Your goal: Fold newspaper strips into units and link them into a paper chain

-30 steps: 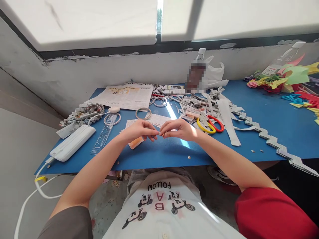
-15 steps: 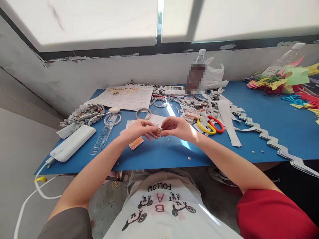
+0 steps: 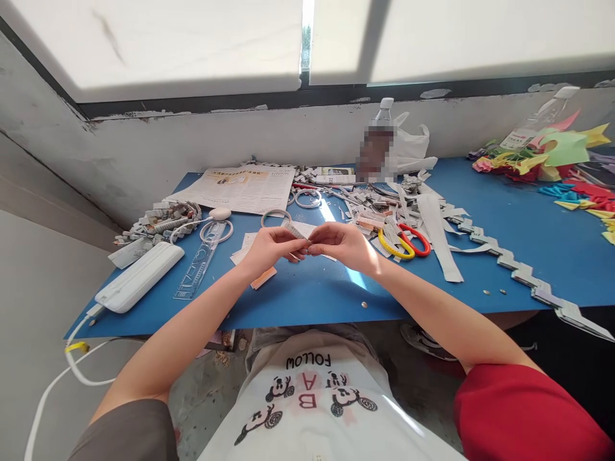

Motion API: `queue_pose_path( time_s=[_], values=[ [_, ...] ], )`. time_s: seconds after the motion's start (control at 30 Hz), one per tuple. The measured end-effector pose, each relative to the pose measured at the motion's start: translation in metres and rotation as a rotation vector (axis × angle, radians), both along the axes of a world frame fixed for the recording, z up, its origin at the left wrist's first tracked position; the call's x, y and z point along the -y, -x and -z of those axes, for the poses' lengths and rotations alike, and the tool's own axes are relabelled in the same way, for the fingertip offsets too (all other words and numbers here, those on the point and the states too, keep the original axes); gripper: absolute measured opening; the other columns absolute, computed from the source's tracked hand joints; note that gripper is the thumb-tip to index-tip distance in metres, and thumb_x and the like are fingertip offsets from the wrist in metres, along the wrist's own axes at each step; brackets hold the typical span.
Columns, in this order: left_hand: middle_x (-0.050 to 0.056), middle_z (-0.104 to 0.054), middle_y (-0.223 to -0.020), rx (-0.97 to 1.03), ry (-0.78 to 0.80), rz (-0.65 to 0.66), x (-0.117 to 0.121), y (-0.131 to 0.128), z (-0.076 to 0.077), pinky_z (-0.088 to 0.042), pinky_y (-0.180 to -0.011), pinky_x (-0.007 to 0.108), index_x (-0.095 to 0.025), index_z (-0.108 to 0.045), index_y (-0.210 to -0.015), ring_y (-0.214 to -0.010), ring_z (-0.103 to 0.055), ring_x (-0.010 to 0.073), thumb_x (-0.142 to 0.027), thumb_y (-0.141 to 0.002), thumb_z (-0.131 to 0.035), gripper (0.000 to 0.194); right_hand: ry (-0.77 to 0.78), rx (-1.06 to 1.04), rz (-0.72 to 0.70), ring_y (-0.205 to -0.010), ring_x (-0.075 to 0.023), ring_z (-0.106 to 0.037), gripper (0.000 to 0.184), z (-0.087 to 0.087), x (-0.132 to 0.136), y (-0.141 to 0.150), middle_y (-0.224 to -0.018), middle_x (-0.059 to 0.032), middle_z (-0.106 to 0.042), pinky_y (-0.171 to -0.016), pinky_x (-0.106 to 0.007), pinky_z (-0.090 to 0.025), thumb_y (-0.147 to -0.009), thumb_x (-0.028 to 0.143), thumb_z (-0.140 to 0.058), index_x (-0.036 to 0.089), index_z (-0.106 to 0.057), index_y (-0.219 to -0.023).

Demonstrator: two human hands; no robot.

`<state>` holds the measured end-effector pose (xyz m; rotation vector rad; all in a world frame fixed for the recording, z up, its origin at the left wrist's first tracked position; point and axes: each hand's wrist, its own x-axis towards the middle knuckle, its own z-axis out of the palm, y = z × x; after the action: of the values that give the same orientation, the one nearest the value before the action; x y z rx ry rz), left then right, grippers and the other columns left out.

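Note:
Over the blue table, my left hand and my right hand meet fingertip to fingertip. Between the pinched fingers of the left is a narrow strip of printed paper, its far end sticking up past the fingers. The right thumb and forefinger close on the strip's near end, which the fingers mostly hide. Beneath and beside the left hand lie an orange paper piece and white paper pieces.
A newspaper, a clear stencil ruler and a white power bank are at left. Yellow-and-red-handled scissors lie by heaped paper strips. A folded paper chain hangs over the right edge. A bottle stands behind.
The paper strip has turned, so its printed end now shows above the left fingers; before, a small orange bit showed between the hands. Both hands stay nearly in place.

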<state>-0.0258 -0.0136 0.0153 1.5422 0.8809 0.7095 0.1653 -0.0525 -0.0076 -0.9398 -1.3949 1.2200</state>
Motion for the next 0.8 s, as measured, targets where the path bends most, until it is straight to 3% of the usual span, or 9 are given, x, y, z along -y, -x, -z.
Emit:
queue_pose_path(
  time_s=[0.17, 0.37, 0.5, 0.8],
  values=[
    [0.009, -0.075, -0.080, 0.095, 0.039, -0.047, 0.0006, -0.0019, 0.0007, -0.059, -0.070, 0.035, -0.014, -0.070, -0.083, -0.073, -0.072, 0.0220, -0.039, -0.069, -0.077, 0.030, 0.009, 0.050, 0.043, -0.077, -0.0199, -0.070, 0.035, -0.0005, 0.0005, 0.0017, -0.083, -0.0060, -0.074, -0.076, -0.038, -0.059, -0.070, 0.042, -0.077, 0.016, -0.068, -0.090],
    [0.008, -0.075, -0.081, 0.133, 0.045, -0.057, 0.0012, -0.0039, 0.0033, -0.060, -0.074, 0.037, -0.014, -0.068, -0.085, -0.077, -0.072, 0.0226, -0.039, -0.070, -0.077, 0.030, -0.042, 0.222, 0.007, -0.065, -0.0144, -0.065, 0.034, 0.0004, 0.0012, 0.0016, -0.071, -0.0038, -0.068, -0.064, -0.029, -0.054, -0.088, 0.048, -0.057, 0.015, -0.064, -0.089],
    [0.009, -0.075, -0.081, 0.157, 0.059, -0.056, 0.0025, -0.0054, 0.0044, -0.060, -0.073, 0.037, -0.013, -0.067, -0.086, -0.077, -0.072, 0.0224, -0.039, -0.071, -0.076, 0.031, -0.065, 0.324, 0.060, -0.060, -0.0132, -0.062, 0.034, 0.0002, 0.0022, 0.0029, -0.064, -0.0016, -0.065, -0.061, -0.027, -0.050, -0.091, 0.048, -0.051, 0.016, -0.060, -0.087],
    [0.009, -0.074, -0.082, 0.188, 0.084, -0.015, 0.0025, -0.0054, 0.0053, -0.059, -0.071, 0.034, -0.013, -0.066, -0.088, -0.079, -0.072, 0.0219, -0.042, -0.073, -0.076, 0.035, -0.092, 0.338, 0.097, -0.056, -0.0115, -0.057, 0.033, 0.0026, 0.0021, 0.0032, -0.062, 0.0001, -0.063, -0.057, -0.026, -0.046, -0.091, 0.048, -0.050, 0.018, -0.056, -0.080]
  ],
)
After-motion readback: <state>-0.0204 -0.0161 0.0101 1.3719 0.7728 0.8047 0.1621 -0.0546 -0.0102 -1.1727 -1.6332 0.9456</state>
